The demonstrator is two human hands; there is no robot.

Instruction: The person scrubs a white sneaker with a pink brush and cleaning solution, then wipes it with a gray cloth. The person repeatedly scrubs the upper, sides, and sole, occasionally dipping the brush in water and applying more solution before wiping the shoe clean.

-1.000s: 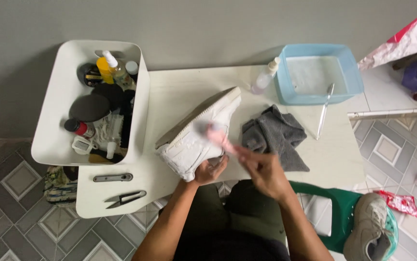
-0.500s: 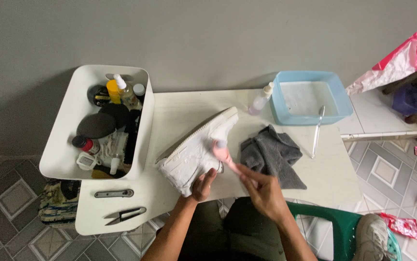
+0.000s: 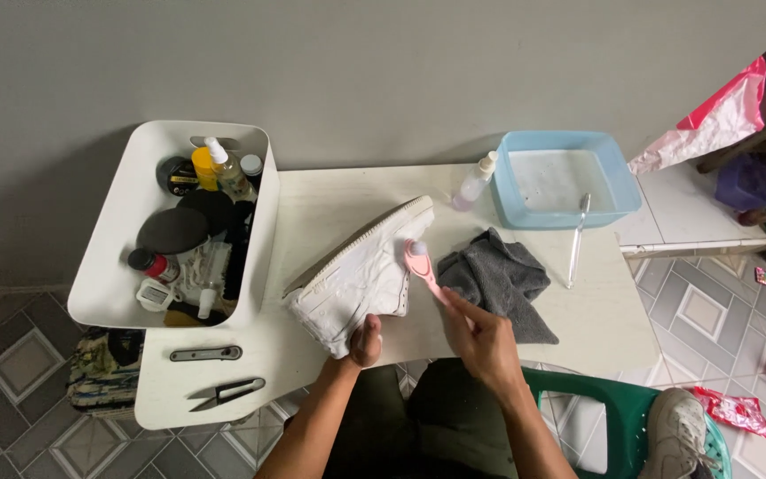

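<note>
A white sneaker (image 3: 361, 275) lies on its side on the white table (image 3: 312, 213), sole toward the wall. My left hand (image 3: 363, 341) grips its heel end at the table's near edge. My right hand (image 3: 480, 337) holds a pink brush (image 3: 422, 266) by the handle, and the brush head rests against the sneaker's upper near the toe. A crumpled grey cloth (image 3: 502, 284) lies just right of the shoe, partly under my right hand.
A white bin (image 3: 112, 266) full of bottles, tins and brushes sits at the left. A light blue basin (image 3: 565, 177) with water stands at the back right, a spray bottle (image 3: 473, 184) beside it. A thin tool (image 3: 576, 241), small snips (image 3: 227, 392) and a flat metal tool (image 3: 205, 354) lie on the table.
The camera view has shifted and tilted upward. The brush head has moved along the sneaker's upper toward the toe while my left hand kept holding the heel.
</note>
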